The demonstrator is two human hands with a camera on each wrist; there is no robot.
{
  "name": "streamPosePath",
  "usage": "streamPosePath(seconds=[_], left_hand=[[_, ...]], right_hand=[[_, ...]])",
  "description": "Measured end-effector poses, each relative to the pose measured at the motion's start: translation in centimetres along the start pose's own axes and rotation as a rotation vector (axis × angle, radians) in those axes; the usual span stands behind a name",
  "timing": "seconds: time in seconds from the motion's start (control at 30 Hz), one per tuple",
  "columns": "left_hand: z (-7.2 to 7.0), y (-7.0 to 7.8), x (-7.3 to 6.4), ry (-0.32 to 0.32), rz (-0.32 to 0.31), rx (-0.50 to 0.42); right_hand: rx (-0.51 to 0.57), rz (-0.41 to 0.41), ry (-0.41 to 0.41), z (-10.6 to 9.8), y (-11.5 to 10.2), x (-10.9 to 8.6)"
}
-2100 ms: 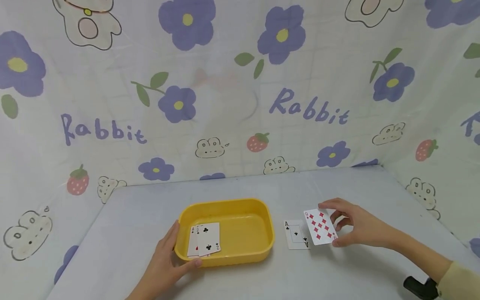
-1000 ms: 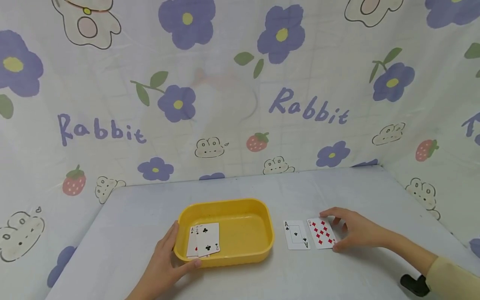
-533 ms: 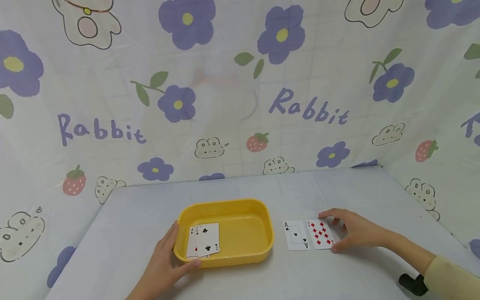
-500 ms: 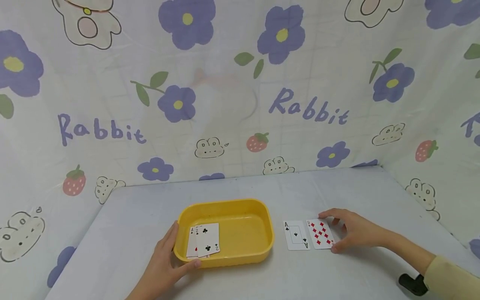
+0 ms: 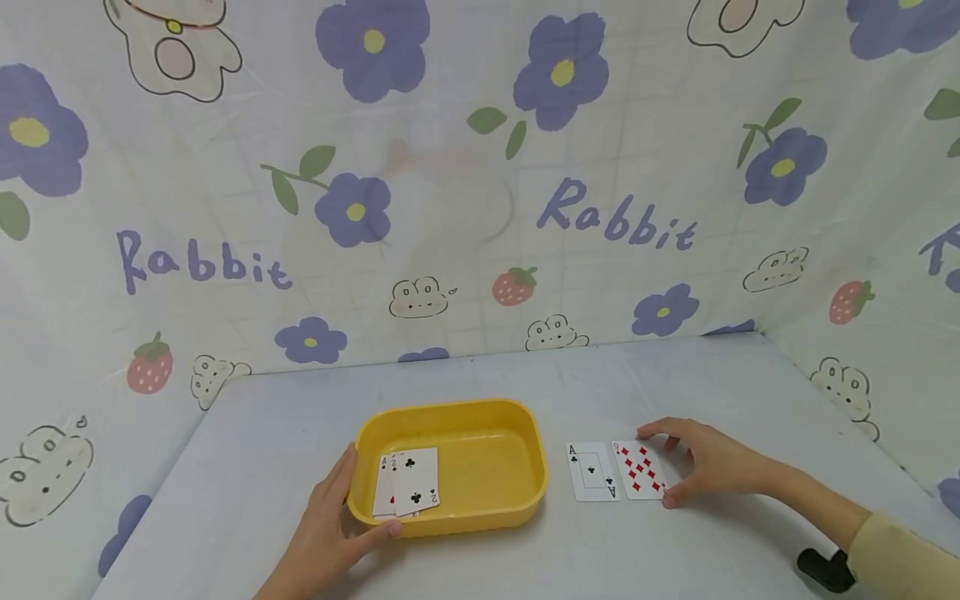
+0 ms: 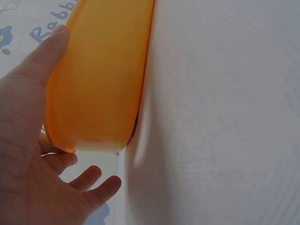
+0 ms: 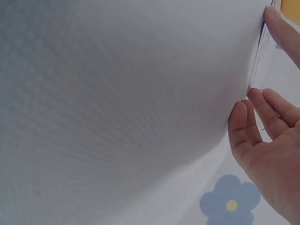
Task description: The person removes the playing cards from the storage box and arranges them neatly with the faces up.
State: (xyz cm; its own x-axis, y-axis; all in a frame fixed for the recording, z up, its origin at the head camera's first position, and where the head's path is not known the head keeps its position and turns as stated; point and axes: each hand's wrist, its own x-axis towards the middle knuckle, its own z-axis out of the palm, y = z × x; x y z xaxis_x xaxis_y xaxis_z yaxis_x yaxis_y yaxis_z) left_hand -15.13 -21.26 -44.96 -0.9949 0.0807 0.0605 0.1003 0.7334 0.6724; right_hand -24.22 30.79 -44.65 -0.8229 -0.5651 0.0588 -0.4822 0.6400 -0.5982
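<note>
A yellow plastic tray sits on the table, and my left hand grips its left end, thumb on the near wall and fingers round the far corner. Inside, at the left, lie overlapping playing cards with the two of clubs on top and a red-suited ace partly covered. To the right of the tray the ace of clubs lies face up. Close beside it is the nine of diamonds, flat on the table. My right hand pinches this card, thumb at its near right corner and fingertips at its far edge.
The white-covered table runs back to a hanging cloth printed with flowers and rabbits. A black object shows by the right sleeve at the table's near right.
The right hand has lowered the nine of diamonds from a tilted hold to flat beside the ace of clubs, then nudged it slightly left. The left hand stays at the tray.
</note>
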Motion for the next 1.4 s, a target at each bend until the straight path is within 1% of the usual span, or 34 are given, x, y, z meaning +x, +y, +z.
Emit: streamPosePath(seconds=[0.23,0.53,0.63,0.73,0.8,0.9,1.0,1.07,1.17,1.3,1.4], left_hand=[[0.0,0.0,0.1,0.003,-0.007,0.004],[0.2,-0.3,0.1,-0.001,-0.014,0.006],[0.1,-0.3,0.0,-0.002,-0.005,-0.007],[0.1,-0.2,0.0,-0.005,0.003,-0.013],[0.1,-0.2,0.0,-0.008,0.003,-0.011],[0.0,-0.3,0.0,0.006,0.025,-0.007],[0.0,-0.3,0.0,0.018,0.052,-0.013],[0.0,-0.3,0.0,0.022,0.058,-0.019],[0.0,-0.4,-0.1,0.026,0.058,-0.014],[0.0,-0.5,-0.2,0.031,0.061,-0.007],[0.0,-0.5,-0.1,0.030,0.063,-0.014]], right_hand=[[0.005,0.019,-0.011,-0.1,0.0,0.0],[0.008,0.013,-0.015,-0.2,0.0,0.0],[0.005,0.035,-0.003,-0.5,-0.3,0.0],[-0.013,0.063,0.043,-1.0,-1.2,0.1],[-0.030,0.059,0.095,-1.4,-2.2,0.4],[-0.067,-0.019,0.202,-1.4,-4.1,1.2],[-0.066,-0.091,0.298,-0.4,-6.6,2.2],[-0.020,-0.114,0.335,0.8,-8.5,3.0],[0.103,-0.121,0.327,2.9,-11.3,4.6],[0.296,-0.113,0.262,5.8,-14.4,6.9],[0.412,-0.107,0.210,7.6,-16.0,8.8]])
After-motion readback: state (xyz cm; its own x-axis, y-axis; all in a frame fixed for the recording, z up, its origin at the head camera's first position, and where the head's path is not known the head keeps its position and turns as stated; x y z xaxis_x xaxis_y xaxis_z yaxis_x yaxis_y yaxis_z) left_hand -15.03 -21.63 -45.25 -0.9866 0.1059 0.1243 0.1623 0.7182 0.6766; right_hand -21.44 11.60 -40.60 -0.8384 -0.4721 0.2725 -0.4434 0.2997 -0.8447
